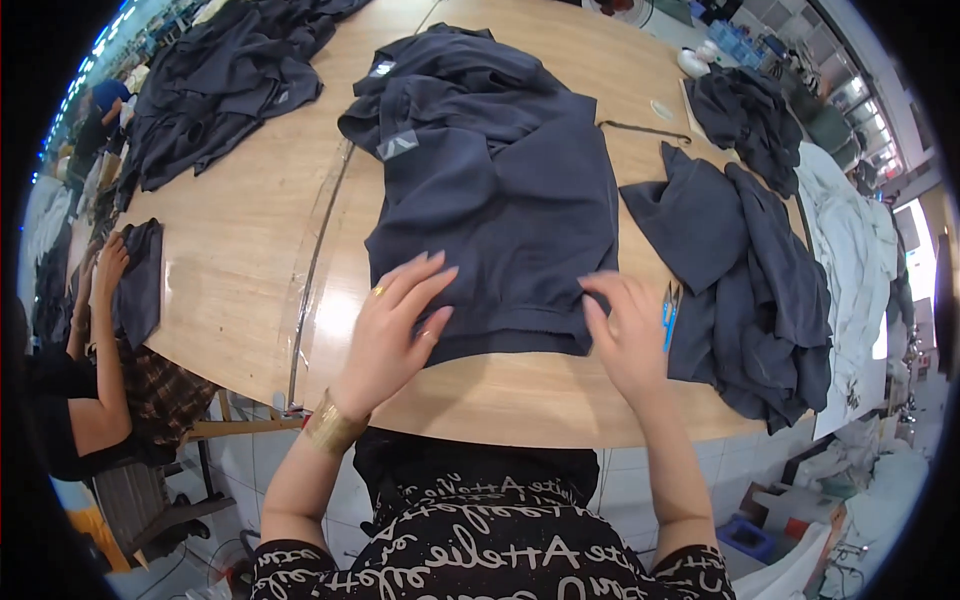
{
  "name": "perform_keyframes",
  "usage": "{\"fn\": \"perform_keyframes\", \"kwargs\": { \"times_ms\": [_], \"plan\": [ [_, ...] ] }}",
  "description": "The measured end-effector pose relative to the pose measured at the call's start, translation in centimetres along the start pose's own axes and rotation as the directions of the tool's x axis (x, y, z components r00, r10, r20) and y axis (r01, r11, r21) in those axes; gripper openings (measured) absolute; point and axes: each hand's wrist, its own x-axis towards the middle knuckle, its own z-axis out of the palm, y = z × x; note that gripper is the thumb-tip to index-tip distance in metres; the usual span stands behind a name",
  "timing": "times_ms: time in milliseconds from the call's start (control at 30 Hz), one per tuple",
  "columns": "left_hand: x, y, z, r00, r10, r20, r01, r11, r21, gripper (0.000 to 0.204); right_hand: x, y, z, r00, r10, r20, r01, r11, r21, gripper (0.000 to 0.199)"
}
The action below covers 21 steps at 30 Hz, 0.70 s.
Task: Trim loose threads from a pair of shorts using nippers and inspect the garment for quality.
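Note:
A dark navy garment (500, 200) lies spread on the wooden table (240, 250) in front of me. My left hand (395, 325) rests flat on its near left hem, fingers apart, with a ring and a gold bracelet on the wrist. My right hand (625, 330) pinches the near right corner of the same garment and also holds small blue-handled snips (668, 310) against the palm.
A heap of dark garments (750, 290) lies to my right, another pile (220, 80) at the far left, a third (745, 110) at the far right. A co-worker's hand (108, 265) presses dark cloth at the left edge. White fabric (850, 250) hangs off the right side.

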Motion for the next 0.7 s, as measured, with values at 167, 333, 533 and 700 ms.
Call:
{"fn": "perform_keyframes", "kwargs": {
  "times_ms": [167, 333, 533, 700],
  "plan": [
    [-1.9, -3.6, 5.5, 0.97, -0.04, 0.242, -0.104, 0.826, 0.554, 0.077, -3.6, 3.9, 5.8, 0.972, 0.031, 0.234, 0.052, 0.939, -0.339, 0.046],
    [-2.5, -3.9, 5.6, 0.978, -0.092, 0.189, -0.025, 0.842, 0.538, 0.077, -4.4, 5.4, 5.0, 0.96, 0.179, 0.217, -0.137, 0.971, -0.196, 0.047],
    [-2.3, -4.1, 5.6, 0.977, -0.101, 0.187, -0.013, 0.852, 0.524, 0.08, -4.4, 5.7, 5.1, 0.959, 0.186, 0.215, -0.151, 0.974, -0.169, 0.048],
    [-2.6, -4.2, 5.5, 0.982, -0.1, 0.163, 0.001, 0.853, 0.522, 0.084, -4.6, 6.3, 5.3, 0.962, 0.266, 0.055, -0.269, 0.962, 0.045, 0.052]
  ]
}}
